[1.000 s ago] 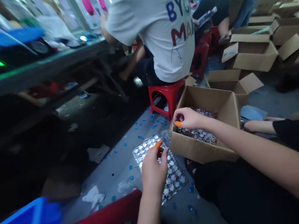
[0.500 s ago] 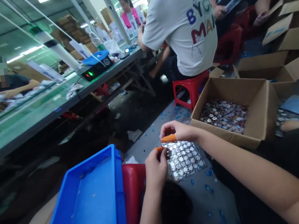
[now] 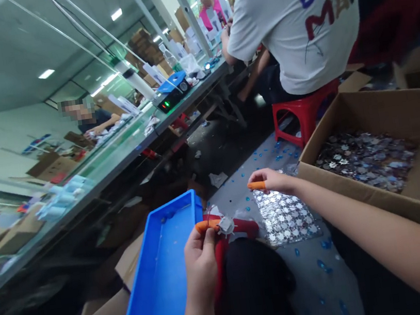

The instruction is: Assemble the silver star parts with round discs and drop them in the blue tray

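Head view: star-shaped piece (image 3: 226, 224) pinched in left hand (image 3: 200, 264) fingers beside blue tray (image 3: 162, 289); right hand (image 3: 276, 181) fingers curled, hold unclear.

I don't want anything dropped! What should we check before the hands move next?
1. The silver piece is pinched in the left hand: ok.
2. The right hand is empty: cannot tell.
3. The right hand is above the sheet of pieces: ok.
4. The blue tray is beside the left hand, with bare room: ok.
5. The box is open, pieces inside: ok.
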`<act>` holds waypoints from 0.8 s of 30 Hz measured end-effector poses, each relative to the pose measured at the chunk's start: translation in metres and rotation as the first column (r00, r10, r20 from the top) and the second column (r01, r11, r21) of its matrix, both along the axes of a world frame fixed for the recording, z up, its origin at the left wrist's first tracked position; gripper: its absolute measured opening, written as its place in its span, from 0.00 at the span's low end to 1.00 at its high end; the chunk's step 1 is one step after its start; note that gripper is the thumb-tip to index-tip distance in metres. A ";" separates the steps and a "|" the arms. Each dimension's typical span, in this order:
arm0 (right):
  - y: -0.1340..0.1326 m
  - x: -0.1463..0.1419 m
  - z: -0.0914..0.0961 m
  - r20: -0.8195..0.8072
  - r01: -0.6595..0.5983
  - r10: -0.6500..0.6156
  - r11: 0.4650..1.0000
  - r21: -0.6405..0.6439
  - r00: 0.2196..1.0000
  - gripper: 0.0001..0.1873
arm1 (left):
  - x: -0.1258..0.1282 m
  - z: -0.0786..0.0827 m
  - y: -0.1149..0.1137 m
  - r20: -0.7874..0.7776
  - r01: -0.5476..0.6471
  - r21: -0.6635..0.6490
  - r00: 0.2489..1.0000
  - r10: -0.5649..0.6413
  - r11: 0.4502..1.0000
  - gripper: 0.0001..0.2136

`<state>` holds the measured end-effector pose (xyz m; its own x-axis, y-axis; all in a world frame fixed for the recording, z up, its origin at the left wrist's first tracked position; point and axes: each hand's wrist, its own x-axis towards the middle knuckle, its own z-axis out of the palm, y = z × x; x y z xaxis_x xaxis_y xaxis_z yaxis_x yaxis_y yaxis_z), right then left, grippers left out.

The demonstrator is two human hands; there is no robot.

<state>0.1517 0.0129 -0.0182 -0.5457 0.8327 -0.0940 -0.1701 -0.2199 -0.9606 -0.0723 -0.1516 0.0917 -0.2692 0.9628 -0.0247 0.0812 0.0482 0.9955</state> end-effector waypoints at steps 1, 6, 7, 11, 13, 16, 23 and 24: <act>-0.002 -0.003 -0.002 0.018 -0.035 0.035 0.999 0.004 0.999 0.20 | -0.001 0.003 -0.003 -0.077 0.005 0.010 0.997 -0.004 1.000 0.14; -0.009 -0.011 -0.007 0.080 -0.142 0.139 0.990 0.028 0.987 0.19 | -0.016 0.005 -0.010 -0.214 -0.009 -0.021 0.977 0.004 1.000 0.16; -0.008 -0.012 -0.008 0.086 -0.146 0.144 0.989 0.028 0.986 0.19 | -0.024 0.004 -0.010 -0.219 -0.026 -0.041 0.976 0.017 0.999 0.17; -0.008 -0.015 -0.013 0.129 -0.158 0.153 0.987 0.027 0.980 0.19 | -0.083 -0.009 -0.006 -0.268 -0.170 -0.155 0.955 0.124 0.973 0.21; -0.008 -0.017 -0.016 0.146 -0.172 0.166 0.984 0.034 0.975 0.18 | -0.118 -0.018 -0.003 -0.301 -0.269 -0.188 0.931 0.206 0.945 0.19; -0.010 -0.020 -0.020 0.166 -0.193 0.183 0.980 0.051 0.969 0.18 | -0.163 -0.036 0.003 -0.374 -0.393 -0.234 0.881 0.291 0.889 0.11; -0.015 -0.030 -0.026 0.233 -0.226 0.206 0.972 0.063 0.950 0.23 | -0.209 -0.092 0.021 -0.586 -0.444 -0.443 0.801 0.123 0.779 0.10; -0.014 -0.031 -0.028 0.252 -0.229 0.209 0.972 0.054 0.945 0.24 | -0.214 -0.096 0.022 -0.625 -0.451 -0.458 0.776 0.084 0.766 0.10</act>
<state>0.1210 -0.0016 -0.0463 -0.6848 0.7054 -0.1830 0.1138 -0.1446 -0.9829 -0.2865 -0.1295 -0.0041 -0.6539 0.6997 -0.2880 0.4800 0.6778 0.5570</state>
